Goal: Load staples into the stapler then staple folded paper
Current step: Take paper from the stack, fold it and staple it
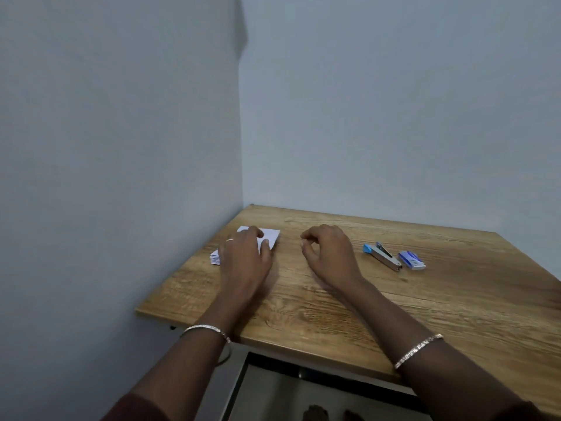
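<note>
Left hand (244,253) covering paper stack (270,236), stapler (384,257) detail blurred

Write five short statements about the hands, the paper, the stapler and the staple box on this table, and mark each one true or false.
1. The left hand rests on the folded paper. True.
2. The staple box lies just to the right of the stapler. True.
3. The right hand grips the stapler. False: its fingers are loosely curled and hold nothing, and the stapler lies on the table to its right.
4. The stapler sits on top of the folded paper. False: they lie apart, with the right hand between them.
5. The table stands in a corner between two walls. True.
</note>
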The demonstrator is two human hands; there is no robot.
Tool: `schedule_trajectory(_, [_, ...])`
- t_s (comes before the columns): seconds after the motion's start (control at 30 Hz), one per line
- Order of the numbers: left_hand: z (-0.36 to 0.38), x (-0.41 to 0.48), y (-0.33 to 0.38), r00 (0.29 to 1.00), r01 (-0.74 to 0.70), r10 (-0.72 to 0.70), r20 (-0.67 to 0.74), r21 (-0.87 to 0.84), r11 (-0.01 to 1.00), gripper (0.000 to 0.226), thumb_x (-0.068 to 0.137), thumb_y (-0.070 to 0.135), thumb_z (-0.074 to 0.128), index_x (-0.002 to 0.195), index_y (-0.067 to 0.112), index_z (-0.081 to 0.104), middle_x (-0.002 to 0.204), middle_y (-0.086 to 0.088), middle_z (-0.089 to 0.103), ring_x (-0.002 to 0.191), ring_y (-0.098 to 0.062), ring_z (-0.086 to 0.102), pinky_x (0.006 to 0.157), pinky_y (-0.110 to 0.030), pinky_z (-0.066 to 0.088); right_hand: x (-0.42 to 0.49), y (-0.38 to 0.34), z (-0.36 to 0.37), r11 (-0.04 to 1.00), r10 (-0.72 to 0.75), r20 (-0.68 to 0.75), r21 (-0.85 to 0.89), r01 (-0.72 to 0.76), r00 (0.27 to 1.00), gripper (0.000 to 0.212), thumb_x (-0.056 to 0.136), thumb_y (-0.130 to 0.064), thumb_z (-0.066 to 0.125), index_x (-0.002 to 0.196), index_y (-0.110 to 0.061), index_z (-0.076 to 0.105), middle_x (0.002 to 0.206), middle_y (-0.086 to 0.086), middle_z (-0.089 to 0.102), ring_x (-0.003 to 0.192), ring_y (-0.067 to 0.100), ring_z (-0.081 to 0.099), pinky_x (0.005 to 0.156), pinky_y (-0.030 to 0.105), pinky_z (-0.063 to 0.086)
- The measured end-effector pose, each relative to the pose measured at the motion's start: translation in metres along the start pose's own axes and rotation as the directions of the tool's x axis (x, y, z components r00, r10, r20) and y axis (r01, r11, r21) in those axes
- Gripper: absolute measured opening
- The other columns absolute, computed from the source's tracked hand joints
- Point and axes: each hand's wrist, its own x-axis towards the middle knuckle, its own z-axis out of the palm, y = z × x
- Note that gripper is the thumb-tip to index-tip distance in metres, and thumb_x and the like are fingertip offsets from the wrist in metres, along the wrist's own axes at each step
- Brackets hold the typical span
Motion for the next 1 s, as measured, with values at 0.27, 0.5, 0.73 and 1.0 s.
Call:
schedule_trajectory(0.27, [0.005, -0.003, -0.036, 0.989, 0.117, -0.127, 0.080, 0.125, 0.985, 0.046, 0.090, 0.047, 0.057, 0.126, 0.019, 0.065, 0.141, -0.002, 0.062, 0.137, -0.024, 0.048, 0.118, -0.047, 0.020, 0.034, -0.015, 0.047, 0.998, 0.054, 0.294, -0.030, -0.047, 0.954, 0.064, 0.098, -0.046, 0.053, 0.155, -0.023, 0.035, 0.159, 0.006, 0.042, 0.152, 0.025, 0.026, 0.117, 0.051, 0.025])
schedule_trajectory(0.5, [0.012, 0.002, -0.043, 0.962, 0.207, -0.222, 0.157, 0.108, 0.972, 0.050, 0.088, 0.055, 0.056, 0.125, 0.024, 0.068, 0.135, 0.001, 0.066, 0.148, -0.020, 0.034, 0.120, -0.048, 0.014, 0.071, -0.007, 0.077, 0.993, 0.083, 0.457, -0.109, -0.037, 0.886, 0.086, 0.096, -0.065, 0.044, 0.162, -0.021, 0.011, 0.167, 0.004, 0.029, 0.159, 0.022, 0.005, 0.119, 0.057, 0.015])
schedule_trajectory(0.73, [0.015, 0.006, -0.046, 0.946, 0.254, -0.265, 0.185, 0.086, 0.964, 0.051, 0.086, 0.055, 0.059, 0.127, 0.025, 0.067, 0.136, 0.001, 0.066, 0.149, -0.021, 0.031, 0.121, -0.051, 0.018, 0.077, -0.002, 0.091, 0.991, 0.108, 0.526, -0.119, -0.053, 0.844, 0.086, 0.098, -0.065, 0.041, 0.163, -0.020, 0.008, 0.167, 0.006, 0.028, 0.156, 0.025, 0.019, 0.118, 0.056, 0.016])
schedule_trajectory(1.0, [0.015, 0.007, -0.046, 0.940, 0.256, -0.272, 0.208, 0.100, 0.961, 0.052, 0.087, 0.056, 0.059, 0.128, 0.025, 0.066, 0.135, -0.001, 0.066, 0.148, -0.024, 0.034, 0.120, -0.053, 0.020, 0.077, 0.003, 0.094, 0.993, 0.099, 0.390, 0.016, -0.114, 0.916, 0.066, 0.094, -0.051, 0.061, 0.151, -0.023, 0.042, 0.145, -0.002, 0.060, 0.138, 0.024, 0.050, 0.114, 0.050, 0.034])
